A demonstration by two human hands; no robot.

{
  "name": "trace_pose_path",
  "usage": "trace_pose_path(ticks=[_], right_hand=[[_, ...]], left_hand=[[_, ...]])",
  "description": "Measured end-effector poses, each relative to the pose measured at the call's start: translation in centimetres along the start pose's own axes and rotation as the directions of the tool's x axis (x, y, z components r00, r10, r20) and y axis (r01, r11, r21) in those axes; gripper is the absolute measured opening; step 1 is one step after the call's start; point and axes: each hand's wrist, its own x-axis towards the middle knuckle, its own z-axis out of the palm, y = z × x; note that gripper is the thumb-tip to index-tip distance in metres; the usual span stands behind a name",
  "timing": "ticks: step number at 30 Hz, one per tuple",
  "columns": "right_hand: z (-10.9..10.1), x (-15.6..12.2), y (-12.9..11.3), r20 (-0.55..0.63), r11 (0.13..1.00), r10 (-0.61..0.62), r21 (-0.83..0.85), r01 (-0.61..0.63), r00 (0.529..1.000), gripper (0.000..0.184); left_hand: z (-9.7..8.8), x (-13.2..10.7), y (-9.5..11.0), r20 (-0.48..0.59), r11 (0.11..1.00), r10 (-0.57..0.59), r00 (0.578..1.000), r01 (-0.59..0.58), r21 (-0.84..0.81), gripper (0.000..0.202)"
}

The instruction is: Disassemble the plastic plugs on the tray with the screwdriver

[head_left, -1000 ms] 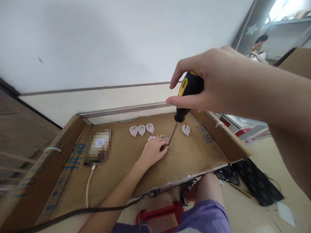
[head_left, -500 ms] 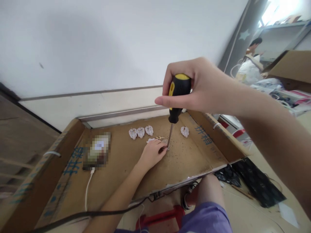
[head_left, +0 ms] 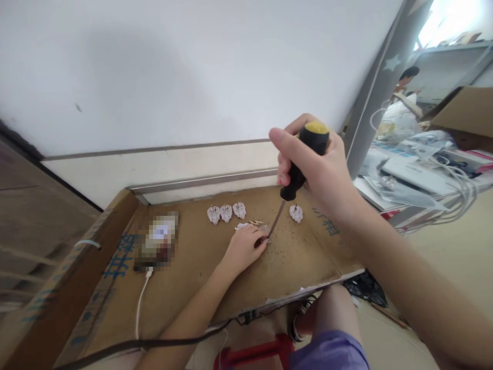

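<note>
My right hand (head_left: pixel 327 169) is wrapped around the black and yellow handle of a screwdriver (head_left: pixel 296 182). Its shaft slants down to the left, and the tip meets a small spot at my left fingertips. My left hand (head_left: pixel 244 249) rests on the cardboard with thumb and fingers pinched together. What they hold there is mostly covered. Just beyond the left fingers lie a white plug piece (head_left: pixel 242 226) and several small brass pins (head_left: pixel 256 222). Three clear-white plug pieces (head_left: pixel 226 213) with upright pins stand in a row farther back. Another plug piece (head_left: pixel 296 213) sits to the right.
The cardboard work surface (head_left: pixel 185 288) has a raised left side wall (head_left: pixel 77 277) and dark specks around the screwdriver tip. A pixelated phone-like object (head_left: pixel 157 241) lies left, on a white cable (head_left: pixel 139 308). A white panel (head_left: pixel 192 77) rises behind. Cluttered goods and a person are right.
My right hand has turned on the handle and moved right and lower in view, and the screwdriver leans more to the right. My left hand stays nearly in place. The view has shifted slightly.
</note>
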Motion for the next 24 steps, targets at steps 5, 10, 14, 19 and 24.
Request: trace_pose_path(ticks=[5,10,14,19,24], right_hand=[[-2.0,1.6,-1.2,-0.190,0.988,-0.059,0.126,0.084,0.980,0.030],[-0.8,2.7,-2.0,-0.377,0.975,-0.221,-0.057,0.216,0.900,0.028],[0.6,1.3,0.0,-0.323,0.958,-0.266,-0.191,0.212,0.908,0.032],[-0.7,0.1,3.2,-0.395,0.956,-0.278,-0.203,0.212,0.876,0.034],[-2.2,-0.3,4.1,-0.438,0.967,-0.254,-0.138,0.215,0.862,0.033]], left_hand=[[-0.5,-0.3,0.1,-0.062,0.996,0.023,0.998,-0.029,-0.084,0.012],[-2.1,-0.4,-1.6,-0.369,0.974,-0.226,0.902,0.199,-0.110,0.018],[-3.4,-0.8,-3.8,-0.404,0.921,-0.360,0.841,0.390,-0.009,0.018],[-4.3,-1.9,-4.8,-0.294,0.882,-0.448,0.845,0.471,0.011,0.024],[-4.3,-2.4,-4.2,-0.149,0.890,-0.424,0.894,0.441,0.117,0.020]])
